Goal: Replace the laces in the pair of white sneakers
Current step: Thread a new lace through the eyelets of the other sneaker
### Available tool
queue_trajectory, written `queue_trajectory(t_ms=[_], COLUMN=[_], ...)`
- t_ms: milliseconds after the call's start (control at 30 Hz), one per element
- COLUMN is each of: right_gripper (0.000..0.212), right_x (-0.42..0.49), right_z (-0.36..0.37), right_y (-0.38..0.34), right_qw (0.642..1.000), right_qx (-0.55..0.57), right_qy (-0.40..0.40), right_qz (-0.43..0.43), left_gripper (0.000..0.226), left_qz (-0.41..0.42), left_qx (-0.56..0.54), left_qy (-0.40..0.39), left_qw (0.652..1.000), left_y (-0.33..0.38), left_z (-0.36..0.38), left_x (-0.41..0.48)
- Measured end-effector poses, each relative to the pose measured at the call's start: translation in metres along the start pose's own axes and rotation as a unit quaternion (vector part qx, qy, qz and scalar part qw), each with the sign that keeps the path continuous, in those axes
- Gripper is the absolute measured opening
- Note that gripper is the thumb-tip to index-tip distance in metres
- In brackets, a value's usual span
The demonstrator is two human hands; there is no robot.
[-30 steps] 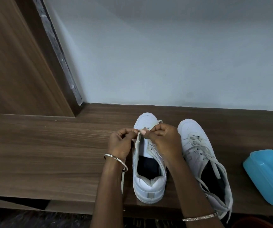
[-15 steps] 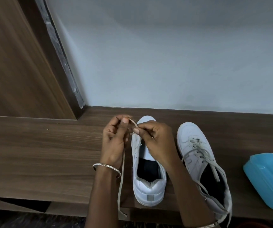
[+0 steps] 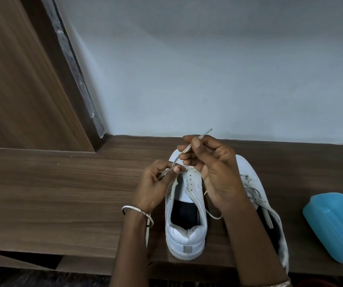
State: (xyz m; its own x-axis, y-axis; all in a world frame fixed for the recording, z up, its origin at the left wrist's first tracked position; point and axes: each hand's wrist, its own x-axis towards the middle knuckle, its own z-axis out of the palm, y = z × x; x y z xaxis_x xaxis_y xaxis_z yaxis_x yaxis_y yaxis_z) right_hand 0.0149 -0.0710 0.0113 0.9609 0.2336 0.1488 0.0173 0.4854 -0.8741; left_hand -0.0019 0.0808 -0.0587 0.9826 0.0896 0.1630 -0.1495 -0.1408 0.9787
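Note:
Two white sneakers stand heel-toward-me on the wooden shelf (image 3: 63,193). The left sneaker (image 3: 186,228) has its eyelets mostly bare. My right hand (image 3: 212,170) is raised over its toe and pinches the tip end of a white lace (image 3: 195,141), whose aglet sticks up to the right. My left hand (image 3: 156,183) pinches the same lace low beside the front eyelets; a strand hangs down past my wrist. The right sneaker (image 3: 270,206) is partly hidden behind my right forearm and carries loose white laces.
A turquoise plastic container (image 3: 334,226) lies on the shelf at the far right. A pale wall rises behind the shoes, and a brown wooden panel (image 3: 17,83) stands at the left. The shelf's front edge runs just below the sneakers' heels.
My right hand has lifted up and to the right, drawing the lace end out above the toe. My left hand has dropped lower, next to the front eyelets.

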Motion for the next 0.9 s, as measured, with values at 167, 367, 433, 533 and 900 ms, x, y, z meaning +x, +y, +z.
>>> queue_trajectory(t_ms=[167,367,433,533,900], right_gripper=[0.021,0.016,0.009,0.024,0.037], right_x=[0.005,0.004,0.003,-0.001,-0.003], right_z=[-0.029,-0.039,-0.041,-0.04,-0.017], right_y=[0.01,0.016,0.016,0.017,0.011], right_qw=[0.975,0.959,0.947,0.904,0.898], right_qx=[-0.193,-0.233,-0.272,-0.386,-0.439], right_qy=[0.087,0.106,0.103,0.068,-0.023], right_qz=[0.062,0.124,0.134,0.169,0.018], left_gripper=[0.018,0.017,0.018,0.02,0.025], left_qz=[0.025,0.057,0.069,0.086,-0.001], left_qx=[-0.066,-0.168,-0.187,-0.202,-0.142], left_qy=[0.099,0.185,0.194,0.204,0.097], left_qw=[0.993,0.967,0.961,0.954,0.985], left_y=[0.02,0.062,0.077,0.092,0.093], left_z=[0.003,-0.011,-0.016,-0.021,-0.015], left_x=[0.0,-0.003,-0.006,-0.011,-0.016])
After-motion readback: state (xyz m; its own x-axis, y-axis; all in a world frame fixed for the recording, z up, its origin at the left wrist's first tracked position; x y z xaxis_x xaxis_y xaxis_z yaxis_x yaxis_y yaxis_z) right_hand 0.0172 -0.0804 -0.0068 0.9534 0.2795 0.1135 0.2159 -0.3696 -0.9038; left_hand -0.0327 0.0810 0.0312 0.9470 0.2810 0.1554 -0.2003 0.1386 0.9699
